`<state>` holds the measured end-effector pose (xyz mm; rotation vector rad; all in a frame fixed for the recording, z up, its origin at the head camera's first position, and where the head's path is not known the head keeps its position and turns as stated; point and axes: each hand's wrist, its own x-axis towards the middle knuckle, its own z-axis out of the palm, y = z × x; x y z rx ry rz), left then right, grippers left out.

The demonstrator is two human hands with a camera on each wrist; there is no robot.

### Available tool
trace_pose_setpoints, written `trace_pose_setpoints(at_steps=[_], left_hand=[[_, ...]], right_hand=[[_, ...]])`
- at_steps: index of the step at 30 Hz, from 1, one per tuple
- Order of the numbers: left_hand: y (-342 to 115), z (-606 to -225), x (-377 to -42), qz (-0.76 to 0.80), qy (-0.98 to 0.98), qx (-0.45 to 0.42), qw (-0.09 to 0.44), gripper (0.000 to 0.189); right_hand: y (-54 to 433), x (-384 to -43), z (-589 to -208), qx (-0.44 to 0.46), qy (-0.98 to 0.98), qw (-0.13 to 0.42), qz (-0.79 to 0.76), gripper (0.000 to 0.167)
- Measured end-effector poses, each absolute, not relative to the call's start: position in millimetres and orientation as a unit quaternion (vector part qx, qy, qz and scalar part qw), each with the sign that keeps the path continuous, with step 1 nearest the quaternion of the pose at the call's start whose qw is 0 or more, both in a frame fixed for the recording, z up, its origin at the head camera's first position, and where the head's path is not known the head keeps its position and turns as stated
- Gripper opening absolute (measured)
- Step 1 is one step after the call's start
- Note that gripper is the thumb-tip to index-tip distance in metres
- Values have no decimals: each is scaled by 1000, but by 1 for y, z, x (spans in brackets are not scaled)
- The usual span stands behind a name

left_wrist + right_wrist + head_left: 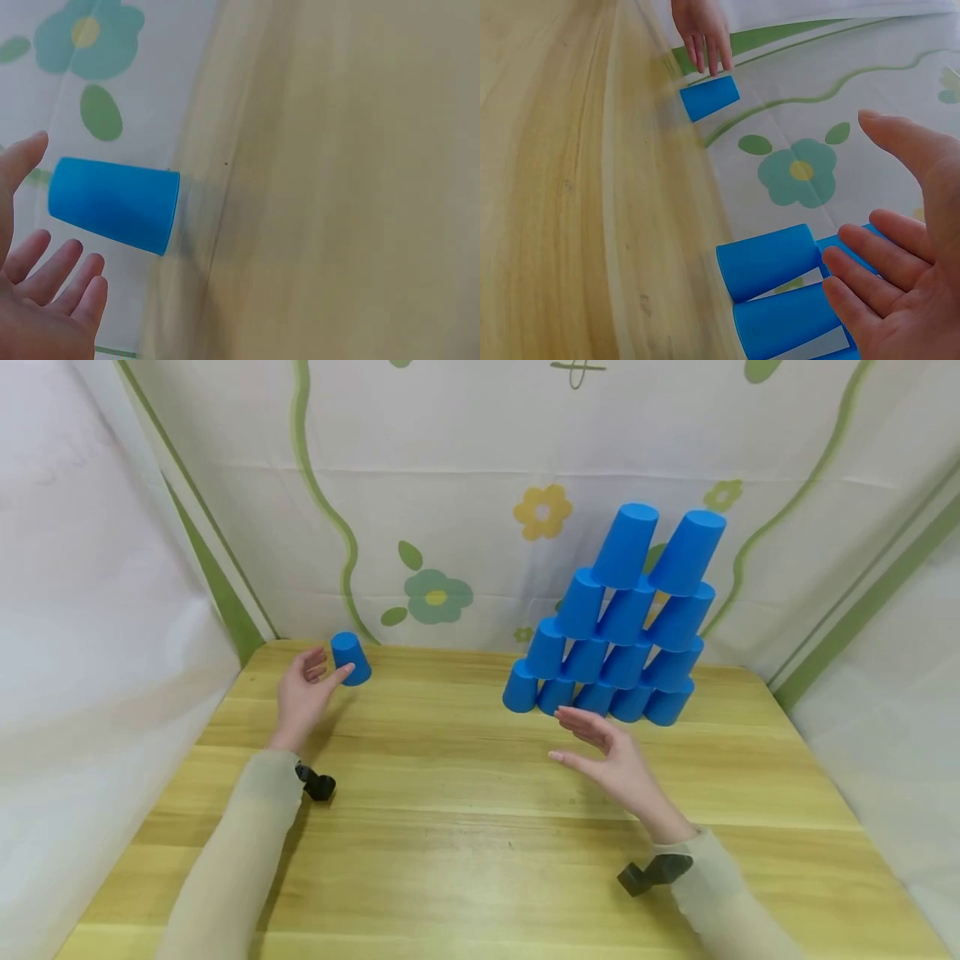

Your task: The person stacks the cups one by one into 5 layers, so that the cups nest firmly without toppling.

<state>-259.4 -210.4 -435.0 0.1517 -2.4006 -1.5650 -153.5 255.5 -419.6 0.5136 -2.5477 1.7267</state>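
A single blue cup (pixel 349 653) stands upside down near the table's back left edge. My left hand (pixel 302 693) is beside it, thumb and fingers spread; in the left wrist view a gap shows between the fingers and the cup (pixel 112 202). On the right, several rows of upside-down blue cups (pixel 625 617) form a stepped stack, with two cups side by side at the top. My right hand (pixel 615 768) hovers in front of the bottom row, relaxed and holding nothing. From the right wrist, its palm (pixel 907 307) hides part of the stack.
The wooden table (pixel 435 843) ends at a white cloth backdrop (pixel 450 510) printed with flowers and vines. White cloth also hangs on the left (pixel 97 610) and right (pixel 892 760). A black device (pixel 318 785) is strapped on each wrist.
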Motion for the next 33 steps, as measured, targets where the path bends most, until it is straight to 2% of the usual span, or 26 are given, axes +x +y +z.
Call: trace_pose_setpoints(at_steps=[6, 19, 26, 33], left_hand=[[-204, -437, -285, -555, -819, 79, 121, 88], [-196, -446, -304, -522, -838, 91, 132, 76], [-177, -425, -310, -524, -841, 30, 130, 78], [-127, -374, -311, -544, -825, -70, 135, 75]], right_hand=[[255, -155, -426, 161, -818, 6, 553, 59], [262, -159, -445, 129, -819, -30, 559, 57], [266, -159, -450, 120, -821, -39, 557, 58], [270, -158, -451, 116, -823, -42, 554, 56]])
